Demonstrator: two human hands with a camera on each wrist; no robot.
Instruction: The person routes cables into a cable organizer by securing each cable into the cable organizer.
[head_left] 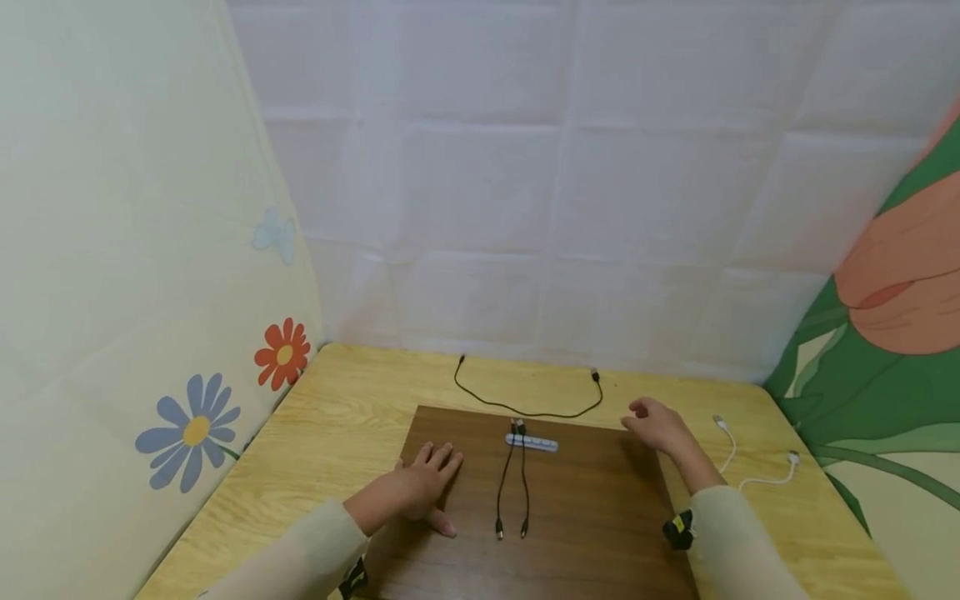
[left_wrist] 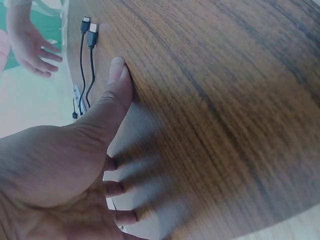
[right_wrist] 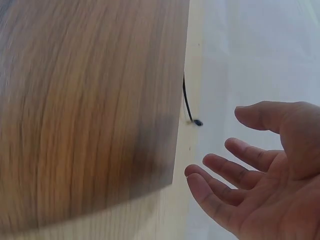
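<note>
My left hand (head_left: 423, 483) rests on the left part of a brown wood-grain board (head_left: 585, 517), fingers spread and fingertips on its surface. Two short black USB cables (head_left: 526, 483) lie side by side down the middle of the board. Their far plugs overlap a pale blue strip (head_left: 543, 445) near the board's back edge. Over the back right corner hovers my right hand (head_left: 658, 427), its fingers loosely bent and holding nothing. In the right wrist view, the right hand (right_wrist: 270, 175) has thumb and fingers apart, beyond the board's corner.
A longer black cable (head_left: 525, 413) curves across the yellow wooden table (head_left: 360, 387) behind the board. White cabling (head_left: 765, 481) with two plugs lies to the right, partly behind my right forearm. A pale cloth (head_left: 480, 208) hangs at the back, with printed flower cloths at both sides.
</note>
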